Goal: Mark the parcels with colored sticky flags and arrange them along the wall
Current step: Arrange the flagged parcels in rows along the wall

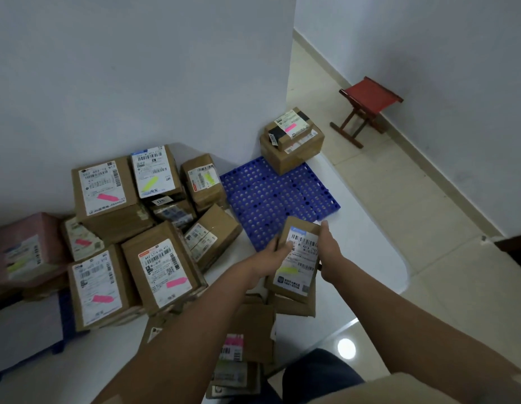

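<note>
1. Both hands, left hand (272, 256) and right hand (330, 252), grip a cardboard parcel (297, 260) bearing a yellow sticky flag (288, 270).
2. The parcel is held at the near edge of the blue perforated pallet (271, 196).
3. Flagged parcels (131, 228) crowd the pallet's left.

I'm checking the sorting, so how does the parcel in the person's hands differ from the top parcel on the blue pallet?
The held parcel carries a yellow flag; the pallet parcel carries a pink one. The held parcel is gripped by the left hand and right hand; the pallet parcel rests on another box. Both are brown cardboard with white shipping labels.
</note>
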`<action>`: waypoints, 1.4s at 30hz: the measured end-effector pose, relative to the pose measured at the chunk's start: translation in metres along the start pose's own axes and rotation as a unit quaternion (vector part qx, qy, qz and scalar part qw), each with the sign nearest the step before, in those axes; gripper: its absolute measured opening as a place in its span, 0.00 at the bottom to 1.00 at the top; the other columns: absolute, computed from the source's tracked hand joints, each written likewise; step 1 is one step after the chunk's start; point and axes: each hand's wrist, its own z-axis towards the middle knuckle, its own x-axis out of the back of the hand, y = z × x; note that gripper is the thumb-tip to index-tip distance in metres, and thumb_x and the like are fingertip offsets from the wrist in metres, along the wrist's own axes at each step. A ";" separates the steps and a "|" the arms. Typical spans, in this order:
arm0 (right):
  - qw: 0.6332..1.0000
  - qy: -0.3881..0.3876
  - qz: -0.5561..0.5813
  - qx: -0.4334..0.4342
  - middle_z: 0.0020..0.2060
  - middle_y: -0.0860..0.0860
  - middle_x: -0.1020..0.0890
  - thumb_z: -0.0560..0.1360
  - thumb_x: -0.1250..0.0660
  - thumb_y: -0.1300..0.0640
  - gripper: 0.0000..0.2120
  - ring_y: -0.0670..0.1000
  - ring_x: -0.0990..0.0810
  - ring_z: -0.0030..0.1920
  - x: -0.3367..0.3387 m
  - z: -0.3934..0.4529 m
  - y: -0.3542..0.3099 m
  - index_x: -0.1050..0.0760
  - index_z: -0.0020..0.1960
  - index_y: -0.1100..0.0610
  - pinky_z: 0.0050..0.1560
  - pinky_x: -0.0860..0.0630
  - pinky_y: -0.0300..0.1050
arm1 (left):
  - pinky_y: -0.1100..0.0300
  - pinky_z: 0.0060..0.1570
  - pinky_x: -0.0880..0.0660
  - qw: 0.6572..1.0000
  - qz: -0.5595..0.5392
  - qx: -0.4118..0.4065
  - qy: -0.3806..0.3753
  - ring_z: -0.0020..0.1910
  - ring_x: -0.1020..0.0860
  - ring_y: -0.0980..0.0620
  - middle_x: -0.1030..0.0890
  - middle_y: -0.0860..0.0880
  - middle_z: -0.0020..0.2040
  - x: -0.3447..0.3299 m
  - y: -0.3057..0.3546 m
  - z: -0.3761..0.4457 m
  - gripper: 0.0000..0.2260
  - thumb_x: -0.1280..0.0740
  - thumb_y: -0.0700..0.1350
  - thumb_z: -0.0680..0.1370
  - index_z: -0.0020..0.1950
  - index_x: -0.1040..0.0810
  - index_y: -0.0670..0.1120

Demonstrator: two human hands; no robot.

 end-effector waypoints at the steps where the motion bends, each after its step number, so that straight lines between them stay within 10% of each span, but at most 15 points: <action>1: 1.000 0.001 0.006 0.006 0.38 0.54 0.21 0.83 0.54 0.39 0.27 0.51 0.22 0.37 -0.001 -0.001 -0.002 0.30 0.66 0.57 0.34 0.30 0.44 | 0.48 0.68 0.30 1.000 -0.008 -0.010 0.005 0.69 0.28 0.46 0.31 0.48 0.75 0.001 0.001 -0.002 0.34 0.41 0.62 0.81 0.80 0.57 0.59; 11: 0.998 -0.028 0.060 0.020 0.36 0.54 0.22 0.82 0.50 0.38 0.26 0.53 0.23 0.35 -0.019 -0.022 -0.035 0.26 0.41 0.56 0.35 0.28 0.45 | 0.50 0.56 0.23 0.995 0.008 -0.103 -0.001 0.67 0.27 0.49 0.32 0.53 0.73 0.035 0.000 -0.026 0.51 0.23 0.48 0.72 0.75 0.59 0.72; 27: 0.989 -0.077 0.043 0.116 0.59 0.55 0.21 0.82 0.50 0.38 0.26 0.57 0.23 0.61 -0.104 -0.080 -0.046 0.26 0.63 0.55 0.64 0.27 0.54 | 0.47 0.61 0.23 0.942 -0.204 -0.226 0.138 0.62 0.22 0.53 0.21 0.58 0.62 0.102 -0.038 -0.091 0.45 0.21 0.49 0.69 0.72 0.48 0.72; 34: 0.979 -0.153 0.006 0.132 0.42 0.51 0.18 0.83 0.52 0.41 0.23 0.50 0.19 0.41 -0.175 -0.127 -0.027 0.24 0.49 0.54 0.48 0.23 0.49 | 0.56 0.53 0.21 0.927 -0.227 -0.247 0.171 0.62 0.22 0.54 0.23 0.59 0.66 0.136 -0.077 -0.141 0.41 0.24 0.49 0.73 0.72 0.49 0.71; 38: 0.969 -0.184 -0.042 0.160 0.44 0.49 0.18 0.83 0.52 0.40 0.24 0.47 0.21 0.44 -0.230 -0.156 -0.008 0.23 0.50 0.51 0.46 0.25 0.44 | 0.42 0.66 0.27 0.863 -0.370 -0.283 0.197 0.63 0.21 0.49 0.20 0.51 0.65 0.175 -0.121 -0.179 0.41 0.25 0.47 0.72 0.76 0.46 0.64; 42: 0.955 -0.230 -0.093 0.164 0.55 0.49 0.20 0.83 0.52 0.40 0.24 0.49 0.23 0.57 -0.282 -0.184 0.019 0.24 0.59 0.53 0.65 0.31 0.49 | 0.44 0.68 0.30 0.766 -0.496 -0.320 0.256 0.67 0.24 0.47 0.23 0.48 0.69 0.221 -0.185 -0.220 0.34 0.27 0.54 0.74 0.76 0.39 0.57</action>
